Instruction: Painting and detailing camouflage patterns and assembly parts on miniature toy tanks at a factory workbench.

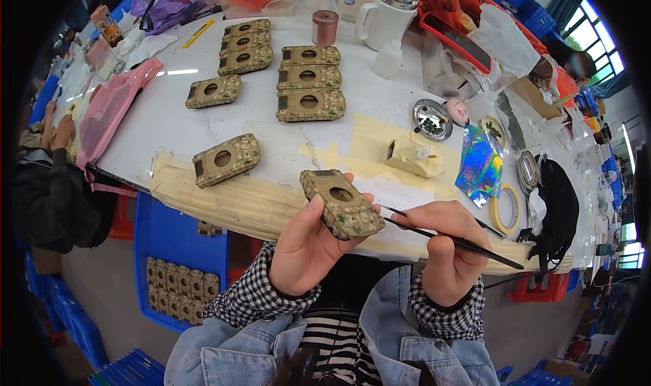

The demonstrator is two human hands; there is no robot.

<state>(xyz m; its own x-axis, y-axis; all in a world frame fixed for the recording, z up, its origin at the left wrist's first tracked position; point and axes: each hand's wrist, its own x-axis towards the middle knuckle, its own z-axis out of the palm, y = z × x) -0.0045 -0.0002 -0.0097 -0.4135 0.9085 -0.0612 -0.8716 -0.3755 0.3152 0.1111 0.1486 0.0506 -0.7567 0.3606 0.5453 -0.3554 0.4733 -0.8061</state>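
A camouflage-painted model tank hull (363,218) with a round opening in its top is gripped by my left hand (298,256), the thumb along its near side. My right hand (449,250) is closed around black tweezers (468,244), whose tips point left, just beside the hull. Whether the tips hold anything is too small to tell. A similar hull (227,159) lies alone at the left of the table edge, another hull (213,91) beyond it. Farther back stand rows of hulls (310,104). A round metal dish (434,132) at the right contains small dark green pieces.
Masking tape covers the table's front edge (203,196). A taped block (410,154), shiny holographic sheet (480,165), tape roll (495,213) and black bag (559,203) lie right. A white mug (386,21) stands behind. Below left, a blue crate (180,230) contains several hulls. Another person's hand (62,131) is far left.
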